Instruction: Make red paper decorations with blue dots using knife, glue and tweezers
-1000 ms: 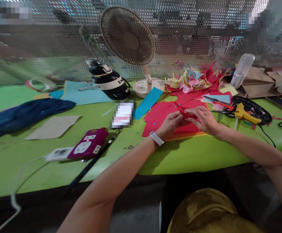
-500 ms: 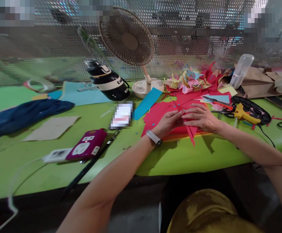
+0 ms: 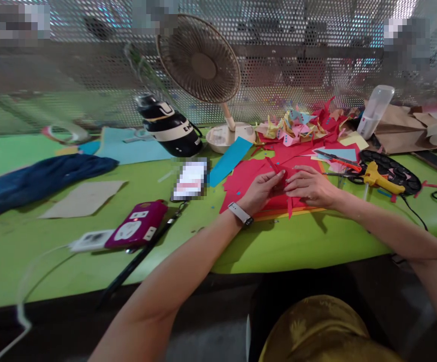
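My left hand (image 3: 261, 192), with a grey-banded watch (image 3: 240, 213) at its wrist, pinches a narrow folded piece of red paper (image 3: 290, 208) between thumb and fingers. One end of the paper pokes up above the left fingertips; the other hangs down beneath my right fingers. My right hand (image 3: 312, 188) is closed at the same paper from the other side, its fingers bent and close together. The middle of the piece is hidden by the fingers. Both hands are over a pile of red paper sheets (image 3: 237, 176), with yellow-orange sheets showing at the lower edge.
Folded paper shapes (image 3: 296, 125) are heaped behind the hands. Right of them lie red-handled scissors (image 3: 341, 162), a yellow glue gun (image 3: 382, 180) and a black palette (image 3: 407, 173). Leftward are a blue paper strip (image 3: 229, 162), phone (image 3: 190, 179), fan (image 3: 203, 65), black bottle (image 3: 173, 131) and purple power strip (image 3: 137, 224).
The hanging end of the red paper has gone from wider, pointed flaps to a narrow, shorter strip. My hands stay almost in place, fingertips slightly farther apart. The view has shifted a little.
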A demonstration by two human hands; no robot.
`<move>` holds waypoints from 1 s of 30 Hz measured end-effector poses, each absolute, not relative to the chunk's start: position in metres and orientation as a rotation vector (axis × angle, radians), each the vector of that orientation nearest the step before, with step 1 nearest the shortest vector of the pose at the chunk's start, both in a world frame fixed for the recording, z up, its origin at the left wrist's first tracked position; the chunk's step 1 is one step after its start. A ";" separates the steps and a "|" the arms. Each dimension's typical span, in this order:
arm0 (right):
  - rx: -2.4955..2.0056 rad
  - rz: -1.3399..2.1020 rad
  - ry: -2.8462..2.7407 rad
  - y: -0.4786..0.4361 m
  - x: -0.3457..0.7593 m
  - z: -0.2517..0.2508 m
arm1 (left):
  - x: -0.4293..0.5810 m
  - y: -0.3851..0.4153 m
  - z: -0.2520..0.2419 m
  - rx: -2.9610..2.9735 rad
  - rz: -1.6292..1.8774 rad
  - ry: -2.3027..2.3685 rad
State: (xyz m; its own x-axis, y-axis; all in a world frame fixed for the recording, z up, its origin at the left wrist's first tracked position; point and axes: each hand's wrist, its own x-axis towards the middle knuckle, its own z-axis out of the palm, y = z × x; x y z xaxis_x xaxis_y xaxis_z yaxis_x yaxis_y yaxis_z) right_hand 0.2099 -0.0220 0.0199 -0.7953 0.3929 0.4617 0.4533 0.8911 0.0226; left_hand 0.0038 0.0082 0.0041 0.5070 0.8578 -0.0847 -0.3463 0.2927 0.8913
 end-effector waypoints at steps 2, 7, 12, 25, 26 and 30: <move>-0.611 -0.171 -2.562 -0.021 0.210 0.019 | 0.005 0.008 0.004 0.970 0.903 0.654; -0.589 -0.157 -2.472 -0.024 0.208 0.020 | 0.006 0.008 0.002 0.990 0.891 0.667; -0.836 -0.116 -2.314 -0.023 0.200 0.013 | 0.008 0.004 0.002 1.035 0.881 0.651; -1.247 0.040 -2.179 -0.020 0.200 0.010 | 0.010 -0.008 0.007 1.027 0.850 0.515; -1.249 0.070 -2.174 -0.019 0.200 0.009 | 0.010 -0.009 0.006 1.037 0.849 0.510; -1.296 0.117 -2.172 -0.021 0.199 0.009 | 0.012 -0.010 0.002 1.098 0.918 0.595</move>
